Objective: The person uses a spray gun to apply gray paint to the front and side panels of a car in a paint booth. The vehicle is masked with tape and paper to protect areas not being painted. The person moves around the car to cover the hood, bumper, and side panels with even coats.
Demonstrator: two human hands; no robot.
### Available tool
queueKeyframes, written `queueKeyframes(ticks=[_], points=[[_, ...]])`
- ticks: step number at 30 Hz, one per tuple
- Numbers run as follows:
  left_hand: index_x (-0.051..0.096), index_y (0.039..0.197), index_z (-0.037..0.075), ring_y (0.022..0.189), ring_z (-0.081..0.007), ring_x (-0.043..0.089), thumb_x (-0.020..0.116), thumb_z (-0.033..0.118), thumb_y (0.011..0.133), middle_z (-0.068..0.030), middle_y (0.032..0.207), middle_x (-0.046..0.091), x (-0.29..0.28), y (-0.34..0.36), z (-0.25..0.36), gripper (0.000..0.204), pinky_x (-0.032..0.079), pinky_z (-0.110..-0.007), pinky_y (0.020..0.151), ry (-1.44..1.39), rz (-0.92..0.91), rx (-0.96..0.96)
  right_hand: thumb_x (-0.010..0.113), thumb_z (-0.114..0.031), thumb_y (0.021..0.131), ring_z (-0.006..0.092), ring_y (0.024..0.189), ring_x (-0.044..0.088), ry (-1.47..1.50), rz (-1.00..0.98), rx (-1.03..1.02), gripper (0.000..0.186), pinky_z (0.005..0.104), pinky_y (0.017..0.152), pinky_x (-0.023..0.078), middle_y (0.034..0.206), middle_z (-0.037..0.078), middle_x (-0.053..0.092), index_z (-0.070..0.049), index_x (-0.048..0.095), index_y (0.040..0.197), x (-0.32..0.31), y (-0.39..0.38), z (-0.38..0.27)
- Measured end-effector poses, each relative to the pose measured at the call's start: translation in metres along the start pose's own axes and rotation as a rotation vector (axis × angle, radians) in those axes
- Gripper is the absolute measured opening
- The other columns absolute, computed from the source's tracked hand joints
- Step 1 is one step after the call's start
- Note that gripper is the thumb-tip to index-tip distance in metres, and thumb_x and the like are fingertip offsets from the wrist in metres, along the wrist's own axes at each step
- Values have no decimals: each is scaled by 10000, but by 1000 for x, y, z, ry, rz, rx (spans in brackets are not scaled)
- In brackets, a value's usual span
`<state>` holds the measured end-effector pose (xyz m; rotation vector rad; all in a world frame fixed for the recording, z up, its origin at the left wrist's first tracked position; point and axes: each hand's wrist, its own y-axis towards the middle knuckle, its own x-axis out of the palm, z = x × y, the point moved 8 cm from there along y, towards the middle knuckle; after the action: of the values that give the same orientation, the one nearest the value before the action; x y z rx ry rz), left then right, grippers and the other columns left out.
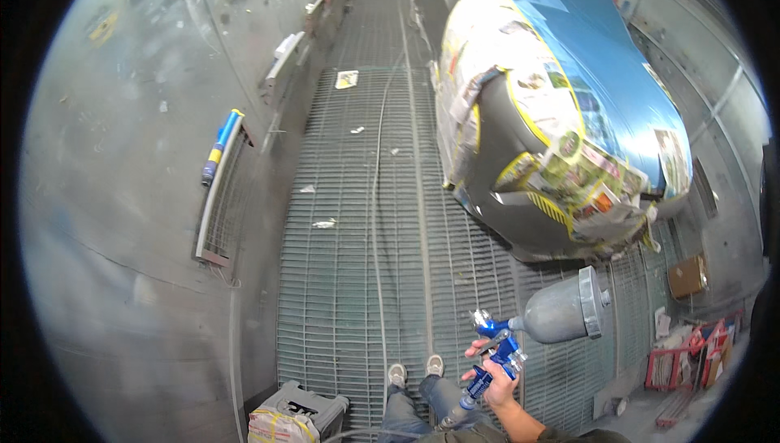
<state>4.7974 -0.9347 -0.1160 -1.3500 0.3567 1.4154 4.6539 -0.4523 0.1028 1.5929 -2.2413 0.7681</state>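
My right hand (pixel 496 388) grips a blue and chrome spray gun (pixel 504 349) at the lower centre right, its fingers wrapped round the handle. A grey translucent cup (pixel 555 309) is fixed to the gun and leans to the right. A hose fitting (pixel 451 417) runs down from the handle toward my body. Beyond the gun stands a car (pixel 475 191) with a dark grey front section, covered elsewhere in newspaper, yellow masking tape and blue sheeting. My left hand does not show.
Grated floor (pixel 341 264) with a long hose (pixel 375 224); grey wall (pixel 122 199) at left bearing a panel with blue cylinders (pixel 219 142). Grey stool or case (pixel 321 410) near my feet. Cardboard box (pixel 687 275) and red rack (pixel 682 354) at right.
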Motion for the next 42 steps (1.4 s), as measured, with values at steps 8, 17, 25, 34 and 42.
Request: queueKeyframes(ticks=[8,17,25,34,42], points=[[653,1044,9,720,-371,642,641,234,922,-209,792,665,5,-71,0,257,497,-457,657,9,40,17,522,67,915,222,1139,596,-45,38,-65,392,403,741,657,1218,140,575,-13,515,1300,-49,-47,-41],[654,991,9,708,-384,644,666,284,905,-214,763,656,29,-194,-8,288,493,-470,658,74,25,-81,540,28,915,230,1101,608,42,-31,54,389,393,705,649,1184,155,577,14,501,1302,-118,-114,-62],[655,943,9,698,-396,646,687,327,889,-219,736,648,14,-289,-76,324,489,-481,658,200,-28,-300,579,-65,901,216,1036,622,92,140,23,417,355,652,650,1178,131,584,-4,493,1305,-207,-147,-115],[598,830,-31,666,-339,549,673,272,913,-210,734,609,54,-288,47,323,464,-448,669,-38,143,110,539,-105,927,170,949,593,112,428,-308,301,278,533,589,1113,94,573,-22,519,1215,-407,-198,-277],[652,990,-28,742,-145,594,716,191,890,-71,816,667,310,-363,276,249,498,-322,703,-359,-169,181,645,-363,969,188,917,581,-9,429,-834,569,238,460,509,1160,119,523,29,439,1327,-683,-305,-507]])
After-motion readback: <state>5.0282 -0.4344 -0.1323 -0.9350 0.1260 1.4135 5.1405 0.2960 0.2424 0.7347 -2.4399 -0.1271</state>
